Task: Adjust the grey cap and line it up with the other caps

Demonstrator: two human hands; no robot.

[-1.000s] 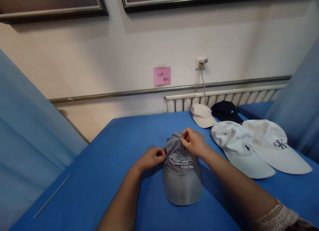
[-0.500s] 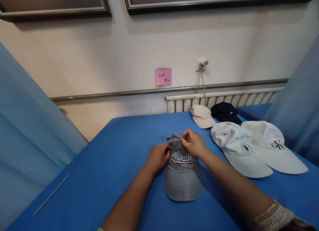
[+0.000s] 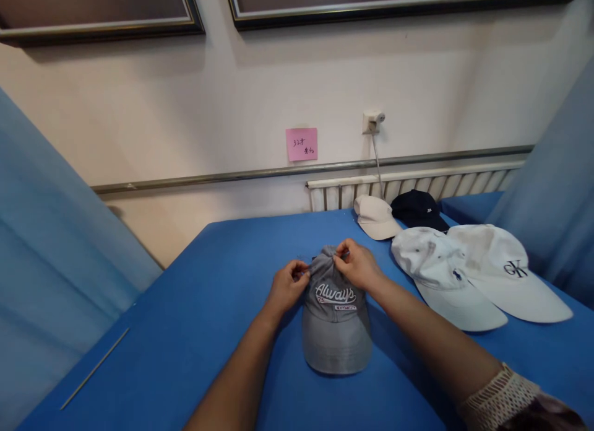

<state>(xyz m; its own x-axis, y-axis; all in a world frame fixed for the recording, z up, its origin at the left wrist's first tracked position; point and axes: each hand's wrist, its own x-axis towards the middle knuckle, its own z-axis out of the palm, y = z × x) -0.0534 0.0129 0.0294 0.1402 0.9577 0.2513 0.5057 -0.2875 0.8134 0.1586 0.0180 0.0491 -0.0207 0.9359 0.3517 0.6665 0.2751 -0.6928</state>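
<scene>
A grey baseball cap (image 3: 336, 332) with white "Always" lettering lies on the blue-covered table, its brim pointing toward me. My right hand (image 3: 358, 264) pinches the crown fabric near the top, thumb against fingers. At the crown's left edge, my left hand (image 3: 290, 285) has its thumb and fingertips closed at the cloth. The cap's fabric is gathered and creased between the two hands. The back of the cap is hidden behind the crown.
To the right lie a white cap with a small dark logo (image 3: 431, 264), a white cap with "CK" letters (image 3: 496, 251), a beige cap (image 3: 374, 217) and a black cap (image 3: 415, 209). A thin stick (image 3: 95, 369) rests at the left. Blue curtains (image 3: 46, 264) hang at both sides.
My left hand has shifted slightly up and left, from the cap's front to its crown edge. My right hand stays pinched near the top, and the crown looks more drawn up.
</scene>
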